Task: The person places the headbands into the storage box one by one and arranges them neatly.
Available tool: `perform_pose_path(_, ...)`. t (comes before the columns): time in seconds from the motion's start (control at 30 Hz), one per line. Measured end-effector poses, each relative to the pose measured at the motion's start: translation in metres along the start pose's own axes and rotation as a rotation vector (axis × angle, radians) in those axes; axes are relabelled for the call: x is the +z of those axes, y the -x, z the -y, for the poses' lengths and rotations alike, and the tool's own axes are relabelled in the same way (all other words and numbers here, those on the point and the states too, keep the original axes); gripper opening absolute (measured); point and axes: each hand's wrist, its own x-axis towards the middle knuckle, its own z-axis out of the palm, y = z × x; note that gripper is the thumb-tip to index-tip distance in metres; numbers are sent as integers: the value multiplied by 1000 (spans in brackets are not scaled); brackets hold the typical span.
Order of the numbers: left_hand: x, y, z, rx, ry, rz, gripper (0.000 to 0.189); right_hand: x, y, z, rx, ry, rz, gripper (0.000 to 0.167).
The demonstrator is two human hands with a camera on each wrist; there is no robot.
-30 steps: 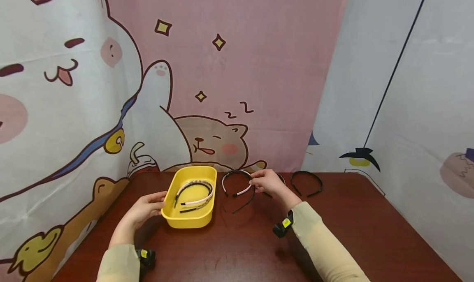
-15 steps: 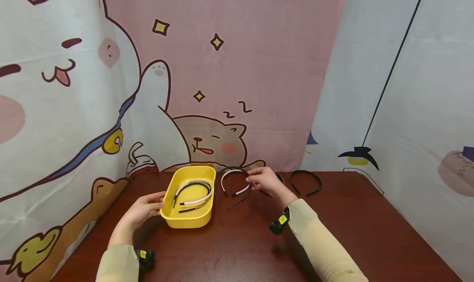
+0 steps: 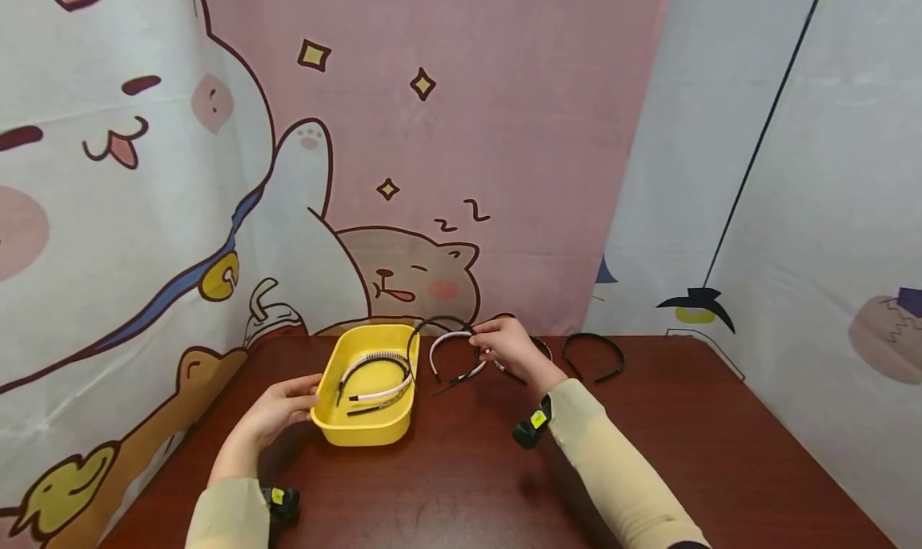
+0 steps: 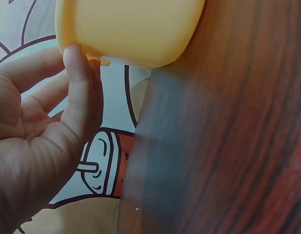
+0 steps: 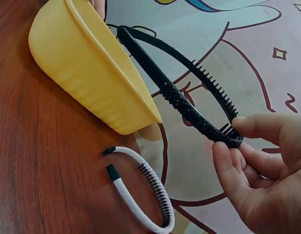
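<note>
My right hand [image 3: 507, 345] pinches a black headband [image 3: 441, 319] by its curved band, between thumb and fingers. In the right wrist view this headband [image 5: 182, 105] shows inner teeth and a glittery, beaded stretch, its ends pointing toward the basin. One side of it overlaps the basin's right rim in the head view. With thumb and fingers, my left hand [image 3: 281, 409] holds the left edge of the yellow plastic basin [image 3: 369, 434]. Inside lie a pinkish-white headband [image 3: 382, 394], a black one and a patterned one [image 3: 378, 408].
Right of the basin, a white headband with black tips [image 5: 136, 209] lies on the dark red wooden table [image 3: 461, 485]. Farther right are a partly hidden headband [image 3: 542, 343] behind my right hand and a black headband [image 3: 596, 335]. A cartoon-printed cloth [image 3: 504, 133] hangs behind.
My right hand has moved left and slightly up, bringing the black headband from over the white one toward the basin's right rim. The left hand and basin stay in place.
</note>
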Motion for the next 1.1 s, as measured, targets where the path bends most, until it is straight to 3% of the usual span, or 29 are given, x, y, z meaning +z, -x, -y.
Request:
perform_pose_path(0.4, 0, 0, 1, -10, 4, -7, 56, 17, -9, 8, 13, -12, -31, 32)
perform_pose_path(1.1, -1, -1, -2, -1, -6, -1, 54, 54, -29, 8, 109, -123, 18, 37)
